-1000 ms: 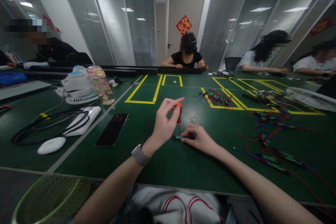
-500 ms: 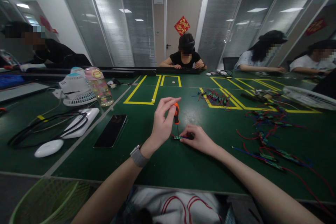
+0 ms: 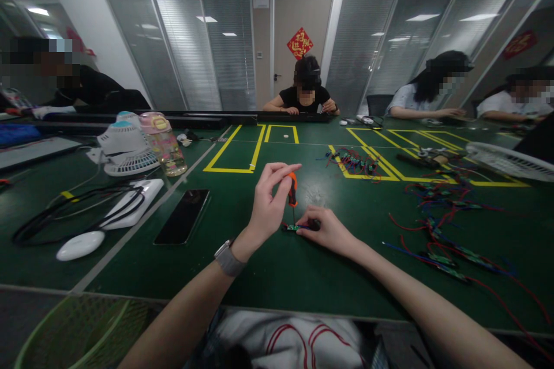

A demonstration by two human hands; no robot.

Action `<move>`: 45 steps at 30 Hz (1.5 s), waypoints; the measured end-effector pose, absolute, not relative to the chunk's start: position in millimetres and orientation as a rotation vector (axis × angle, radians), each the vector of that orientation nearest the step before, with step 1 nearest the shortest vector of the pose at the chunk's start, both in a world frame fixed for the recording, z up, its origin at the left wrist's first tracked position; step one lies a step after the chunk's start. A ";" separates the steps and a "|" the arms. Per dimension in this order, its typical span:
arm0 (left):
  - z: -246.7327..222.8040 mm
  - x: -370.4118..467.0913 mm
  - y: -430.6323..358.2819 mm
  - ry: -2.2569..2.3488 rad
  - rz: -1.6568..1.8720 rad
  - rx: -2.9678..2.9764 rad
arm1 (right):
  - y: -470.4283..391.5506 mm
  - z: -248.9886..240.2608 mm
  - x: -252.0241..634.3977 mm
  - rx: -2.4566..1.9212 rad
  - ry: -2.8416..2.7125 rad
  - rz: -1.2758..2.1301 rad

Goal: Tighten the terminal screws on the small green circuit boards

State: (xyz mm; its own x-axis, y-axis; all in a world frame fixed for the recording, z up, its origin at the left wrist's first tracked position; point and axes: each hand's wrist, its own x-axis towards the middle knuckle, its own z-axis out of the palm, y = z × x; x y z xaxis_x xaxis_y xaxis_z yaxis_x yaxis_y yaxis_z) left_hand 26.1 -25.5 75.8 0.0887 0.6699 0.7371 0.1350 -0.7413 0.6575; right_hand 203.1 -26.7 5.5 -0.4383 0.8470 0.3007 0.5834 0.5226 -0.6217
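My left hand [image 3: 272, 199] is closed around the handle of an orange and black screwdriver [image 3: 293, 190], held upright. The screwdriver's thin shaft points straight down, and its tip meets a small green circuit board [image 3: 291, 228] on the table. My right hand [image 3: 326, 230] pinches the right end of that board and its wires between thumb and fingers, resting low on the table. Exactly where the tip sits on the board is too small to make out.
Wired circuit boards [image 3: 445, 262] lie loose to the right, with another pile [image 3: 355, 161] farther back. A phone [image 3: 182, 216], white mouse [image 3: 81, 244], bottle [image 3: 163, 144] and small fan [image 3: 125, 144] stand left. A green basket [image 3: 47, 334] is below the table edge. Several people sit around the table.
The screwdriver and the fingers of my left hand have shifted very slightly. My right hand stays in place on the circuit board.
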 end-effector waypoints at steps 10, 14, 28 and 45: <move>75.1 26.8 -24.7 0.775 1.724 1.980 | -26.3 5.0 204.0 -1.161 -2.179 0.576; 75.6 26.5 -24.5 0.791 1.746 1.989 | -27.0 5.8 204.3 -1.162 -2.180 0.578; 71.5 25.8 -23.0 0.758 1.694 1.959 | -25.9 4.1 204.4 -1.153 -2.182 0.574; 72.5 27.4 -25.7 0.773 1.710 1.962 | -25.8 4.3 204.2 -1.153 -2.185 0.586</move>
State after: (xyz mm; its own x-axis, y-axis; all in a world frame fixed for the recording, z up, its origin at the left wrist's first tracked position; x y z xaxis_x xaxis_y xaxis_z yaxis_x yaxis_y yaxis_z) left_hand 27.4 -25.7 72.5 0.0870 0.6538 0.7517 0.1324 -0.7554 0.6417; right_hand 204.2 -25.8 4.3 -0.4480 0.8435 0.2961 0.5819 0.5266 -0.6197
